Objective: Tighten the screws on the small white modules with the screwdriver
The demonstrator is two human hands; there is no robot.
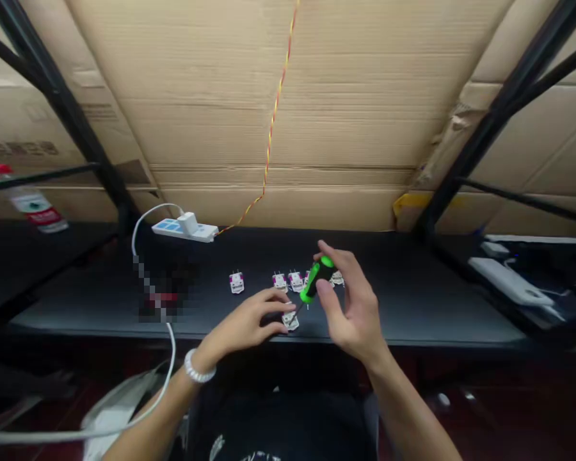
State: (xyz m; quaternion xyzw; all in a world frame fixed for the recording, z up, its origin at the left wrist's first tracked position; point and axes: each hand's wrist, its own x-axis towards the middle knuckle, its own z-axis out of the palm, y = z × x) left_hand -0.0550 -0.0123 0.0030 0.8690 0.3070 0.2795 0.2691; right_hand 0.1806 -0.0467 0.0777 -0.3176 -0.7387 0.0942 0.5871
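The right hand (352, 307) grips a green screwdriver (315, 280). Its tip touches a small white plug (290, 320), pinched by the left hand (249, 323) near the surface's (413, 301) near edge.

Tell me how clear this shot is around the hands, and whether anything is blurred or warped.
Head view: dim and soft; the screwdriver in the right hand shows by its green grip, while the white part held by the left hand is smeared. Head view: a pixelated block masks part of the table. Head view: the lens splays the black frame bars outward.
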